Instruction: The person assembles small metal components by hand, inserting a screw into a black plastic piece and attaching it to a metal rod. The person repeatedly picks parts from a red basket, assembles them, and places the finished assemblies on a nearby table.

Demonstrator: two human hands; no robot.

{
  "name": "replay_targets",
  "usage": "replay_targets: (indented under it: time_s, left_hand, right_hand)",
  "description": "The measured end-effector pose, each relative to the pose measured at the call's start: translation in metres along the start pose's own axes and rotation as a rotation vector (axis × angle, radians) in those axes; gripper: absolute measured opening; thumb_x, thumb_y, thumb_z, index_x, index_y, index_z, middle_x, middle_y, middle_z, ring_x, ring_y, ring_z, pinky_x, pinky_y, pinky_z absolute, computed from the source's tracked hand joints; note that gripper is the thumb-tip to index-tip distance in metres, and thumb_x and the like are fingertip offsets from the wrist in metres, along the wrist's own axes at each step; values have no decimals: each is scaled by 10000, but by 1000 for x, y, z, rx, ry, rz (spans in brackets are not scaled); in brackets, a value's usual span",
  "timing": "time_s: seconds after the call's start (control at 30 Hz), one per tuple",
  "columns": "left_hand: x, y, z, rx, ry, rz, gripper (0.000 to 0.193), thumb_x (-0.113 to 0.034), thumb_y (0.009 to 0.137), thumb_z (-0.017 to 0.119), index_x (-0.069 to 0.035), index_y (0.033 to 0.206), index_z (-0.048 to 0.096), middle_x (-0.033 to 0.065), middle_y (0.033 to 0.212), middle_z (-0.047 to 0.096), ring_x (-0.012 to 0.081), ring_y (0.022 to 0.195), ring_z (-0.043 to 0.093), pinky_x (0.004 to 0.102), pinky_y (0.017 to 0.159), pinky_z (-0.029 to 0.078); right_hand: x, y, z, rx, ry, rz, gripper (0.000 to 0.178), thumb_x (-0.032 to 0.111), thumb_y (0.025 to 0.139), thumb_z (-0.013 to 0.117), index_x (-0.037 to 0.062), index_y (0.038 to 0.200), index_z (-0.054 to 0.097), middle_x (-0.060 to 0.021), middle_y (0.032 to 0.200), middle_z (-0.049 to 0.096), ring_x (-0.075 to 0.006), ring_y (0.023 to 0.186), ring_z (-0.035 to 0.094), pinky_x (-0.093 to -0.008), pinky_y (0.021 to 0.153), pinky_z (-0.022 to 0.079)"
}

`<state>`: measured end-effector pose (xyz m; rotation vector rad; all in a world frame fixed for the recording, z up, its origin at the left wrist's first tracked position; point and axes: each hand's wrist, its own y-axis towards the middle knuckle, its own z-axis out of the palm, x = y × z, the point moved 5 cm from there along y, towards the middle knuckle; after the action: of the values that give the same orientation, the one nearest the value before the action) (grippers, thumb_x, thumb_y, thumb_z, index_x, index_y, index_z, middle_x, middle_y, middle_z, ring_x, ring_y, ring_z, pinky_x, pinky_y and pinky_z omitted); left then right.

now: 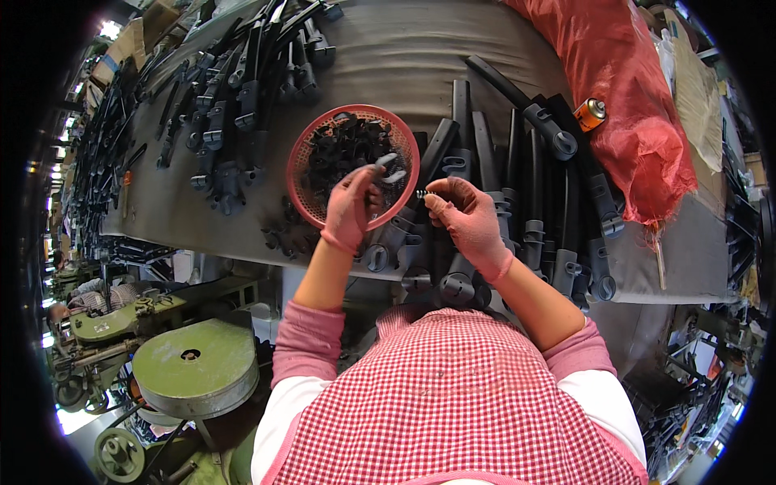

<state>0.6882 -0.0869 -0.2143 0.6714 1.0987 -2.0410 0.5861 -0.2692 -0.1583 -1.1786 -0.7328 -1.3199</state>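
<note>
Gloved hands (408,206) over red basket (311,145)

Our two gloved hands raised close together in front of the chest

We hold both forearms up from the lower edge, bare from the pushed-up pink sleeves to the wrists. Our left hand (352,207) wears a pink glove, its back toward the camera and its fingers curled, tips pointing up and right. Our right hand (466,218), gloved the same, sits just beside it, thumb and forefinger pinched together toward the left hand. The two hands are near but not touching.
</note>
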Motion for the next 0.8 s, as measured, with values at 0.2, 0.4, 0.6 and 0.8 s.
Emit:
replay_targets:
  time_s: [0.2,0.4,0.6,0.8]
  left_hand:
    - [0,-61,65,169,66,162,124,-149,997,573,-76,1097,569,14,854,639,101,738,635,246,615,530]
    - [1,-66,77,295,268,184,95,-108,1016,512,-50,1089,533,21,852,606,83,716,592,229,605,502]
    - [28,-60,86,426,330,31,89,-100,1006,523,-49,1079,519,15,853,569,81,712,549,229,590,463]
    - [62,-32,134,463,285,-70,182,-165,999,568,-57,1126,495,18,898,588,85,693,577,221,547,465]
  right_hand:
    - [10,-5,16,-22,97,-101,166,98,951,658,9,1090,671,9,915,672,-44,792,606,-202,725,515]
    - [18,-11,3,36,-32,-60,150,81,952,645,-7,1071,668,3,911,670,-41,776,590,-201,709,504]
    - [18,-18,-27,77,-84,130,164,80,929,675,3,1073,661,1,918,672,-53,787,597,-204,714,493]
    - [20,-51,-59,-203,-491,-321,269,3,826,739,-9,1070,627,24,949,542,-70,835,571,-215,748,492]
